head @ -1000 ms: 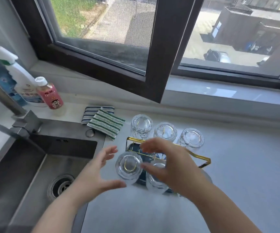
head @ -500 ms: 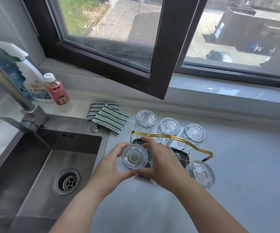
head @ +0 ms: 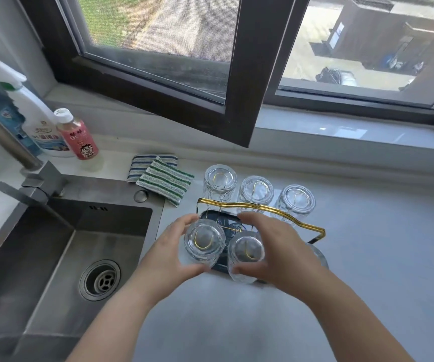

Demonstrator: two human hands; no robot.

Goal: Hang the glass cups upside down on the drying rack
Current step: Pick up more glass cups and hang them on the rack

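The drying rack has a gold wire handle (head: 263,206) over a dark tray (head: 212,216) on the counter. Three clear glass cups stand upside down on its back row (head: 220,178), (head: 256,190), (head: 298,202). In the front row, my left hand (head: 167,258) is wrapped around the left upside-down cup (head: 204,240), fingers behind it and thumb in front. My right hand (head: 278,248) curls around the middle front cup (head: 247,251) in the same way. My right wrist hides most of a further cup (head: 322,257) at the front right.
A steel sink (head: 62,246) with a drain and a tap (head: 32,189) lies to the left of the rack. Two striped cloths (head: 162,176), a spray bottle (head: 37,126) and a pink bottle (head: 79,138) sit behind it. An open window frame (head: 242,100) overhangs the counter's back.
My left hand has closed around the front left cup. My right hand has shifted right, uncovering the middle front cup and covering the front right one. The view has drawn nearer.
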